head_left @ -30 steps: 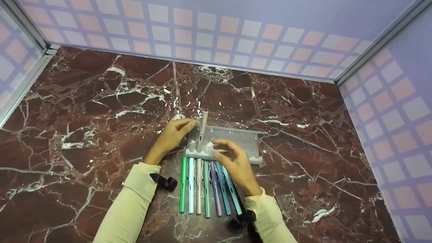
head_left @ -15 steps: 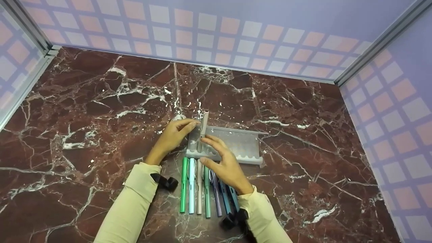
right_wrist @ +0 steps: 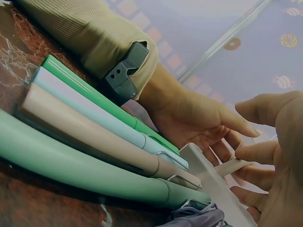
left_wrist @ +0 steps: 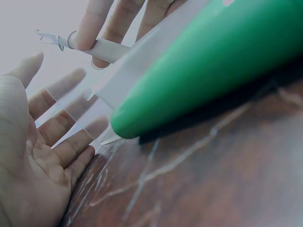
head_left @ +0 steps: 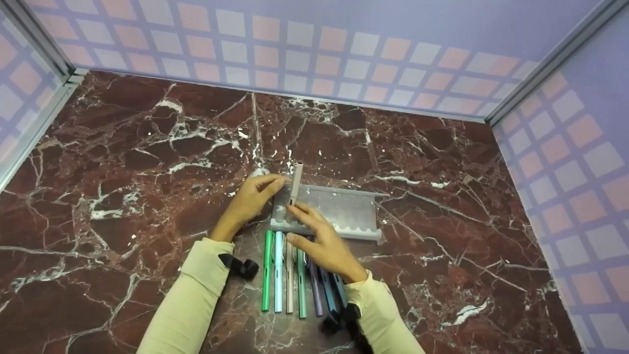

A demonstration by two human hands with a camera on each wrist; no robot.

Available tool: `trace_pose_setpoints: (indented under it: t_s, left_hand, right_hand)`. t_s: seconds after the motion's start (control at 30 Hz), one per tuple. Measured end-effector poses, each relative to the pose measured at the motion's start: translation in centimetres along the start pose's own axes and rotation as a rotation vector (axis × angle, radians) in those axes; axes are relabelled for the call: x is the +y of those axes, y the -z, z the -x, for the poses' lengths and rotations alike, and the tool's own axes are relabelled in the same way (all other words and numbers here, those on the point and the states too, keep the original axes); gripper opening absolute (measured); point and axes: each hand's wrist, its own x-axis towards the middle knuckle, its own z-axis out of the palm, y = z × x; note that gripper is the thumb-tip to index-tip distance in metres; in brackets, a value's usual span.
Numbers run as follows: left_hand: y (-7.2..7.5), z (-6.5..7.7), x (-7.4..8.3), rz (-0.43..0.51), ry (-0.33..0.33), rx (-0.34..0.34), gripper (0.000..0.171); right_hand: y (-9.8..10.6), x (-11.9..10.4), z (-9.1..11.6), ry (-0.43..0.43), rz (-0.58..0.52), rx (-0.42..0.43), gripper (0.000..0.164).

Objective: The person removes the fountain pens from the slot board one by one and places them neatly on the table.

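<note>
A beige pen (head_left: 297,179) stands at a slant over the left end of a clear tray (head_left: 344,206) with a scalloped front edge, its top reaching past the tray's rear edge in the head view. My right hand (head_left: 322,241) touches the lower part of this pen with its index and middle fingertips, the thumb apart. Beside the tray's left end is my left hand (head_left: 250,196). In the left wrist view its fingers (left_wrist: 59,125) extend straight behind the clear plastic, and its thumb points up, away from the pen.
In front of the tray several capped pens lie side by side: a green pen (head_left: 267,270), a light blue pen (head_left: 278,270), another beige pen (head_left: 289,275), a teal pen (head_left: 301,285), with purple and blue ones partly under my right wrist. Patterned panels (head_left: 314,54) border the marble-look table (head_left: 147,196).
My right hand has moved left from over the tray, and its fingertips have come onto the slanted pen. The left hand has stayed at the tray's left end.
</note>
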Motion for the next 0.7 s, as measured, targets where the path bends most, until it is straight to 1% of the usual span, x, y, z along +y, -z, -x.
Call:
trace_pose_setpoints:
  t_s: [0.27, 0.43, 0.57, 0.7]
  left_hand:
    - [-0.1, 0.0, -0.2, 0.013, -0.024, -0.002, 0.029]
    - [0.0, 0.0, -0.1, 0.029, -0.037, -0.017, 0.028]
    - [0.0, -0.1, -0.1, 0.027, -0.037, -0.017, 0.028]
    - [0.0, 0.0, 0.0, 0.037, -0.023, -0.014, 0.027]
  right_hand:
    - [0.1, 0.0, 0.0, 0.024, -0.049, 0.011, 0.062]
    - [0.3, 0.1, 0.1, 0.036, -0.133, 0.051, 0.061]
    - [0.6, 0.2, 0.2, 0.043, -0.195, 0.079, 0.063]
    - [1.0, 0.4, 0.5, 0.051, -0.205, 0.103, 0.064]
